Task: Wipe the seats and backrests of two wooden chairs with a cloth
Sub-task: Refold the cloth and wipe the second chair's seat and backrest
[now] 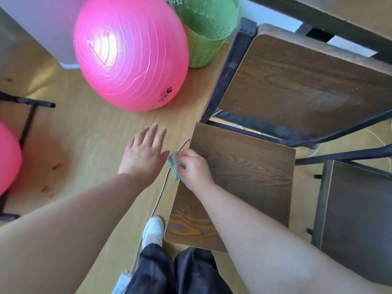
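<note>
Flooring (pixel 91 145) of pale yellow wood grain spreads under me. On it sit a big pink ball (pixel 131 54) and a green perforated basket (pixel 205 32), close to the first chair's dark backrest (pixel 297 85). My right hand (pixel 195 168) pinches the bunched green cloth (pixel 175 164) at the left edge of that chair's brown seat (pixel 244 177). My left hand (pixel 144 153) hovers just beside it over the floor, fingers straight and slightly spread, holding nothing. A grey cable (pixel 161 192) trails past my white shoe (pixel 153 230). The second chair (pixel 356 219) stands to the right, and another pink ball (pixel 8 158) shows at the left edge.
</note>
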Available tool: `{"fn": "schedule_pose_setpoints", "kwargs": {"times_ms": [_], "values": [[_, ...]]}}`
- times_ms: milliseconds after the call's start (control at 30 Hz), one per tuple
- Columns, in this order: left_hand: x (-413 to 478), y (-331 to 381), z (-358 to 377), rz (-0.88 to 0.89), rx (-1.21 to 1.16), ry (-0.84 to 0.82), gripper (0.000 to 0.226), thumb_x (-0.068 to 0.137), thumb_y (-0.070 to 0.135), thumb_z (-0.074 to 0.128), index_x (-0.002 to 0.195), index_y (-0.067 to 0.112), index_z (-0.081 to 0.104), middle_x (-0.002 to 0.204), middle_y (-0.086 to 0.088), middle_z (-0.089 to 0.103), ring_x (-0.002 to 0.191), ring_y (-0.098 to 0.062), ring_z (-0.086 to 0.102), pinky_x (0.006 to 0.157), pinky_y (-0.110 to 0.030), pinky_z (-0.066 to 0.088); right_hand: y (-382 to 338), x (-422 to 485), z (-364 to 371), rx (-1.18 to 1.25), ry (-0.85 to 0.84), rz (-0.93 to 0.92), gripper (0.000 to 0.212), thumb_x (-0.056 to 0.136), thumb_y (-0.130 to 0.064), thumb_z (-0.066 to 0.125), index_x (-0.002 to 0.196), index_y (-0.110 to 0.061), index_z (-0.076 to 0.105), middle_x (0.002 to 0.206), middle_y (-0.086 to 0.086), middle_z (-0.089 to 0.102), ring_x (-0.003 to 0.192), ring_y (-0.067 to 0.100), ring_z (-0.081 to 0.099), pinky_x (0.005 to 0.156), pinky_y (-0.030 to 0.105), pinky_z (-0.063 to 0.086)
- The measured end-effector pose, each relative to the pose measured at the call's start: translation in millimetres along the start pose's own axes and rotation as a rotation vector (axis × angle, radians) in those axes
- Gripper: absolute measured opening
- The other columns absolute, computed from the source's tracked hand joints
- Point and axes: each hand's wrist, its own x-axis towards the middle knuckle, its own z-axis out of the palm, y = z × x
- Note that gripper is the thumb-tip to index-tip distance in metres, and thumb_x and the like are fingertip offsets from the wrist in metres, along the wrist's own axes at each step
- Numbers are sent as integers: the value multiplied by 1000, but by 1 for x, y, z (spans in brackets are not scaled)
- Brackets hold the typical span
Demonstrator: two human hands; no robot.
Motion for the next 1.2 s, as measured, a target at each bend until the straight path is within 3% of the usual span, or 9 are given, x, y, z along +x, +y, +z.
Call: {"fn": "schedule_pose_setpoints", "kwargs": {"times_ms": [133,267,467,733,1033,1200], "values": [[1,-6,-31,32,24,39,67,99,49,34,155,21,12,162,-4,13,146,-26,17,115,-40,23,-21,-9,-53,44,363,-78,27,85,-5,67,111,-11,72,109,-2,63,97,15,60,84,31,51],[8,-5,-65,63,0,93,67,99,49,33,155,22,10,163,-3,10,148,-25,12,118,-41,19,-58,-6,-135,-54,677,-229,28,86,-4,66,113,-10,72,112,2,63,102,17,59,91,26,48],[25,8,-103,112,-12,165,65,101,50,25,155,24,1,164,-1,2,149,-24,4,119,-41,15,-95,12,-227,-376,934,-511,23,93,-4,60,113,-3,70,106,11,65,90,28,57,89,26,45],[41,25,-112,139,-92,199,63,102,48,27,155,24,3,163,-1,5,149,-24,5,120,-41,16,-85,32,-234,-548,890,-583,24,91,-2,62,113,-7,71,106,10,66,90,27,52,81,36,53],[42,10,-51,92,-71,76,64,101,51,23,155,25,0,164,0,2,149,-23,2,121,-42,14,-69,45,-205,-543,1009,-632,22,95,-3,57,109,-6,73,102,12,68,88,25,50,80,34,53],[39,5,-28,48,-98,17,64,101,51,25,155,25,1,164,0,2,149,-22,2,120,-42,17,-35,47,-165,-597,875,-595,22,93,-2,58,109,-6,72,104,8,68,92,23,49,79,32,53]]}}
